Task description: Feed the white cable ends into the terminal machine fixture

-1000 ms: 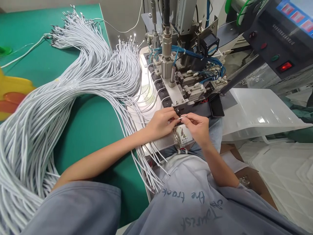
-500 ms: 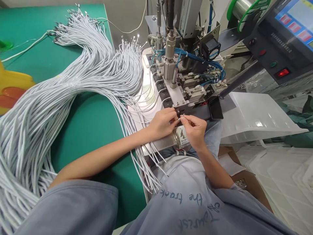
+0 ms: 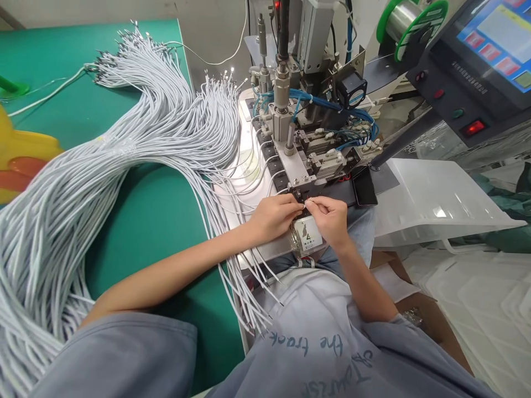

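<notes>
My left hand point(image 3: 274, 216) is closed in a pinch on a white cable close to its end, at the front of a bench machine point(image 3: 296, 157). Fingertip to fingertip with it, my right hand point(image 3: 331, 220) pinches the tip of that same cable. Only a speck of the cable end shows between the fingers; its wires are too small to make out. Other white cables point(image 3: 265, 177) run from the machine's row of black slots to the left. Beside my left forearm, loose cable ends point(image 3: 253, 309) hang over the table edge.
A thick bundle of white cables point(image 3: 53, 221) curves across the green table mat point(image 3: 153, 221). A control panel point(image 3: 468, 83) and a solder wire spool point(image 3: 409, 25) stand at right. A black tray point(image 3: 365, 188) and a translucent plastic sheet point(image 3: 440, 193) lie near my right hand.
Both hands still pinch the cable, their fingertips now closer together, covering more of its end. The metal tip seen earlier no longer shows. The whole view has shifted slightly.
</notes>
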{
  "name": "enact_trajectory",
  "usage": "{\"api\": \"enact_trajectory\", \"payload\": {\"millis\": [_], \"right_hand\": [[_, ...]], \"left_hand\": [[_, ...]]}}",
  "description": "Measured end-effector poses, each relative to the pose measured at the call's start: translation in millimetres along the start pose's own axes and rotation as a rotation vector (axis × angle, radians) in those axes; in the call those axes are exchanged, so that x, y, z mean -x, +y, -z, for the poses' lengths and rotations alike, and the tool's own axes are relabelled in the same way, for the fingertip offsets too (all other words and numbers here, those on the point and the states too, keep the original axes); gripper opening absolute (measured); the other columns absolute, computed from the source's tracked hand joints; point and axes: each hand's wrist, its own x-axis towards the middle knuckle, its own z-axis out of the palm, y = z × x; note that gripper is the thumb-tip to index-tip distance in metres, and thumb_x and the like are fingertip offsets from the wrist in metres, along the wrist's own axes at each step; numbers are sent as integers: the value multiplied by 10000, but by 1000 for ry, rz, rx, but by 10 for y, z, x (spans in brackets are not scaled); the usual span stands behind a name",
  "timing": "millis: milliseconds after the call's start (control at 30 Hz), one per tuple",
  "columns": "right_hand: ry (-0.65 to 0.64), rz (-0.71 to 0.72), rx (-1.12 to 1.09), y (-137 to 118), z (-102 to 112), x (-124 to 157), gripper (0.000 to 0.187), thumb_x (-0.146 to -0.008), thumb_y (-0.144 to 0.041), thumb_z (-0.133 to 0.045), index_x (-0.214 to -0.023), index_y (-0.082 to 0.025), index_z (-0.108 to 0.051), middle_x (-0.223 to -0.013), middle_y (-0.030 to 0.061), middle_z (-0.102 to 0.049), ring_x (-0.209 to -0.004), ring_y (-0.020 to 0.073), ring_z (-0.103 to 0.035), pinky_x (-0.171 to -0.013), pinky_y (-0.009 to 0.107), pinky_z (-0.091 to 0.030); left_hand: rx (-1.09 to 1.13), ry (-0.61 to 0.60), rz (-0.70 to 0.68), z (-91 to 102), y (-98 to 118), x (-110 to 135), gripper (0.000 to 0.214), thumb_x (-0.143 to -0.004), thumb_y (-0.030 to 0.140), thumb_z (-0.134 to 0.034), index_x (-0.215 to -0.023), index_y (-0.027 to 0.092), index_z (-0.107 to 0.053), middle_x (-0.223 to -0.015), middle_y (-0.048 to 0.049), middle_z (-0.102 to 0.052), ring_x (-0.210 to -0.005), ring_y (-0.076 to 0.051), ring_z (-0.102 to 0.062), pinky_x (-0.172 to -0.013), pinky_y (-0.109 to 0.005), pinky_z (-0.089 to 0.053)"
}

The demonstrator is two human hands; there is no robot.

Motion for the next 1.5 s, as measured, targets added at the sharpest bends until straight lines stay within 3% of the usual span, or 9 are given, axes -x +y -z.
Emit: {"api": "enact_trajectory", "payload": {"millis": [167, 300, 467, 700, 833, 1133, 1367, 1500], "right_hand": [[-62, -135, -66, 224, 132, -63, 199, -766, -306, -547, -751, -153, -673, -669, 21, -625, -610, 132, -530, -595, 265, -422], [-123, -229, -178, 361, 132, -141, 158, -713, -316, -583, -696, -170, -639, -665, 17, -637, -627, 143, -551, -633, 281, -447], [-145, -299, -281, 383, 61, -204, 129, -666, -302, -615, -646, -174, -615, -582, -18, -572, -550, 111, -485, -574, 262, -418], [-183, -315, -279, 424, 47, -206, 165, -707, -336, -598, -659, -178, -597, -554, -30, -529, -540, 108, -476, -553, 255, -403], [-197, -337, -287, 426, 54, -194, 173, -692, -344, -617, -694, -171, -611, -613, -7, -588, -578, 122, -524, -577, 264, -434], [-200, -360, -264, 412, 32, -214, 145, -685, -312, -598, -637, -178, -575, -533, -34, -518, -510, 102, -467, -519, 247, -408], [-175, -290, -259, 395, 31, -229, 147, -703, -320, -586, -707, -177, -618, -670, 8, -615, -607, 134, -566, -502, 240, -439], [-154, -355, -265, 413, 26, -223, 168, -673, -339, -623, -688, -174, -598, -608, -7, -581, -574, 130, -547, -515, 251, -452]], "left_hand": [[-226, -295, 2, 12, -20, -35, 251, -842, 76, -380, -843, 109, -628, -762, -55, -564, -580, -119, -497, -496, -227, -362], [-227, -419, 37, 2, -12, -67, 241, -838, 59, -369, -853, 97, -607, -799, -70, -544, -629, -128, -499, -553, -232, -399], [-207, -427, 27, -18, -31, -67, 255, -827, 28, -373, -888, 93, -612, -808, -71, -544, -662, -131, -499, -583, -228, -416], [-196, -337, -54, -70, -71, -40, 320, -880, 61, -333, -1062, 98, -593, -821, -81, -555, -721, -153, -532, -634, -257, -451], [-197, -349, -56, -53, -66, -56, 335, -890, 70, -308, -1053, 92, -600, -845, -103, -562, -742, -168, -535, -651, -282, -456], [-262, -386, -103, 2, -47, -97, 270, -889, 94, -369, -1016, 95, -607, -872, -104, -555, -783, -179, -534, -657, -280, -456], [-261, -378, -96, -37, -65, -78, 246, -901, 110, -368, -993, 106, -596, -857, -92, -538, -770, -178, -519, -648, -281, -445], [-268, -385, -97, -47, -73, -80, 231, -904, 119, -382, -994, 112, -594, -858, -88, -538, -774, -177, -519, -647, -276, -438]]}}
